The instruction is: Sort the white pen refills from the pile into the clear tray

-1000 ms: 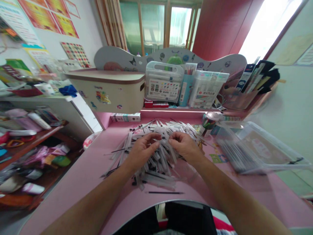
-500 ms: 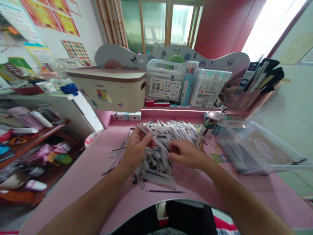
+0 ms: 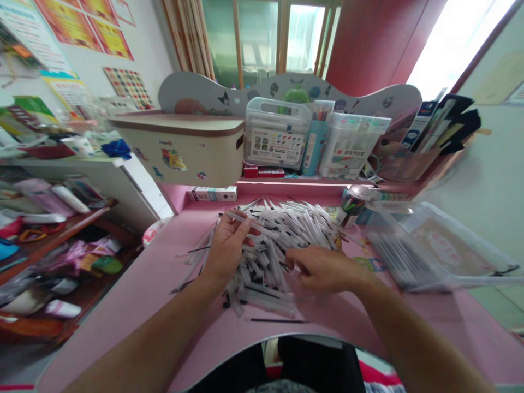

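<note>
A large heap of whitish, translucent pen barrels (image 3: 297,224), mixed with dark pieces, covers the middle of the pink desk (image 3: 164,289). At the left side of the heap, my left hand (image 3: 226,243) is closed on one slim translucent pen barrel (image 3: 241,218) between thumb and fingers. My right hand (image 3: 321,267) lies over the heap's right front part, its fingers curled. What they hold, if anything, is hidden. One thin dark pen refill (image 3: 278,320) lies by itself near the front edge.
An open clear plastic box (image 3: 413,262) holding slim, pen-like items stands at the right. Behind the heap are a jar of pens (image 3: 354,203) and a small carton (image 3: 213,194). The shelf above carries a cream bin (image 3: 184,147) and clear marker cases (image 3: 278,136).
My right hand has shifted slightly right and toward me, away from my left hand. My left hand stays almost in place, with the barrel lying flatter.
</note>
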`<state>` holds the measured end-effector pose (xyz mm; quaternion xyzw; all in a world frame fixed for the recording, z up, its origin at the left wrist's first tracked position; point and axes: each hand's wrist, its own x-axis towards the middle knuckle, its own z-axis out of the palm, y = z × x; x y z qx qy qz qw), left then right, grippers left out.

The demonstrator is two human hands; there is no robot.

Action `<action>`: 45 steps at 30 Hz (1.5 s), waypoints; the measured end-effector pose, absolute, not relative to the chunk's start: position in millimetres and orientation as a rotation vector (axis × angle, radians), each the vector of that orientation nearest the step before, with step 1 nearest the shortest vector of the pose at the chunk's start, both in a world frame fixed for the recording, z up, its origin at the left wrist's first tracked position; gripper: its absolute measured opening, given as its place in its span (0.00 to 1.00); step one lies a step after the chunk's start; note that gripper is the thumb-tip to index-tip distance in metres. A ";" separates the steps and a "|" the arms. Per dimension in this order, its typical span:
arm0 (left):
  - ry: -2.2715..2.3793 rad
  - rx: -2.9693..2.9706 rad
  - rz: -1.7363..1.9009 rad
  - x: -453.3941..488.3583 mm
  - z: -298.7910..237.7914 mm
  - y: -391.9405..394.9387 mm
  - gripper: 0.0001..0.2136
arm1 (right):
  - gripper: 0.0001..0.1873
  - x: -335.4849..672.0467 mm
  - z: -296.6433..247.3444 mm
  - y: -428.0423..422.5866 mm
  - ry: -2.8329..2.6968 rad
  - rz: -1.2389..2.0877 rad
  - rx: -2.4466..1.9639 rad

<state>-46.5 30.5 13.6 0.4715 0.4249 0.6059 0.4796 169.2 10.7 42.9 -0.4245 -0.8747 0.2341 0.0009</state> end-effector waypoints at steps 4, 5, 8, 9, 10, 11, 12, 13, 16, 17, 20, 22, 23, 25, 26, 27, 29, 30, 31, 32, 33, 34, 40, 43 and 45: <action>1.021 1.078 1.494 -46.6 14.3 30.4 0.10 | 0.07 186.4 55.6 23.8 -2.405 0.938 -1.282; 1.012 1.047 1.499 -46.6 14.5 30.8 0.11 | 0.06 190.4 57.2 26.2 -2.288 0.967 -1.274; 0.994 0.949 1.516 -46.5 15.3 32.7 0.12 | 0.05 199.9 57.5 31.0 -1.886 1.032 -1.238; 0.991 0.915 1.526 -46.5 15.6 33.4 0.12 | 0.05 201.8 56.3 32.1 -1.749 1.053 -1.224; 0.990 0.881 1.538 -46.5 16.0 34.1 0.12 | 0.05 203.1 54.9 32.9 -1.622 1.075 -1.201; 0.987 0.847 1.551 -46.5 16.6 34.6 0.12 | 0.04 203.8 53.3 33.7 -1.507 1.099 -1.168; 0.984 0.815 1.563 -46.4 17.2 34.9 0.12 | 0.04 203.9 51.8 34.5 -1.416 1.125 -1.125; 0.981 0.787 1.574 -46.4 17.9 35.1 0.12 | 0.04 203.4 50.6 35.2 -1.349 1.151 -1.078; 0.969 0.732 1.589 -46.0 20.3 34.9 0.10 | 0.03 200.7 48.9 36.8 -1.244 1.207 -0.967; 0.965 0.717 1.594 -45.9 21.0 34.8 0.09 | 0.03 199.8 49.0 37.1 -1.226 1.217 -0.949; 0.956 0.670 1.609 -45.6 21.8 34.9 0.05 | 0.03 197.8 50.2 37.3 -1.187 1.238 -0.924; 0.956 0.649 1.613 -45.7 21.3 35.5 0.03 | 0.03 197.2 50.6 37.4 -1.176 1.252 -0.909; 0.956 0.645 1.614 -45.9 20.9 35.8 0.03 | 0.03 197.1 50.6 37.5 -1.174 1.260 -0.900; 0.953 0.641 1.612 -46.1 20.3 36.2 0.03 | 0.03 197.0 50.0 37.9 -1.171 1.273 -0.887; 0.950 0.640 1.609 -46.2 20.2 36.3 0.03 | 0.03 197.0 49.5 38.2 -1.172 1.280 -0.882; 0.946 0.636 1.606 -46.3 20.3 36.2 0.03 | 0.03 197.1 49.0 38.5 -1.172 1.285 -0.879; 0.940 0.624 1.599 -46.3 21.1 35.9 0.03 | 0.03 197.4 47.9 39.1 -1.178 1.289 -0.877; 0.939 0.616 1.595 -46.3 21.7 35.7 0.03 | 0.03 197.5 47.4 39.5 -1.183 1.289 -0.878; 0.941 0.607 1.593 -46.2 22.3 35.5 0.03 | 0.03 197.6 47.0 39.9 -1.187 1.289 -0.880; 0.944 0.597 1.592 -46.2 22.9 35.4 0.04 | 0.03 197.7 46.7 40.2 -1.189 1.289 -0.884; 0.949 0.585 1.593 -46.1 23.4 35.4 0.04 | 0.03 197.6 46.5 40.4 -1.189 1.291 -0.887; 0.953 0.574 1.594 -46.0 23.7 35.4 0.05 | 0.03 197.5 46.4 40.6 -1.187 1.292 -0.890; 0.943 0.593 1.567 -45.0 22.2 35.0 0.04 | 0.03 194.7 44.9 40.2 -1.164 1.326 -0.882; 0.933 0.606 1.560 -46.3 20.3 35.5 0.05 | 0.03 193.1 42.1 40.9 -1.178 1.341 -0.891; 0.926 0.573 1.572 -48.2 19.6 37.1 0.04 | 0.03 192.2 40.6 41.9 -1.200 1.301 -0.925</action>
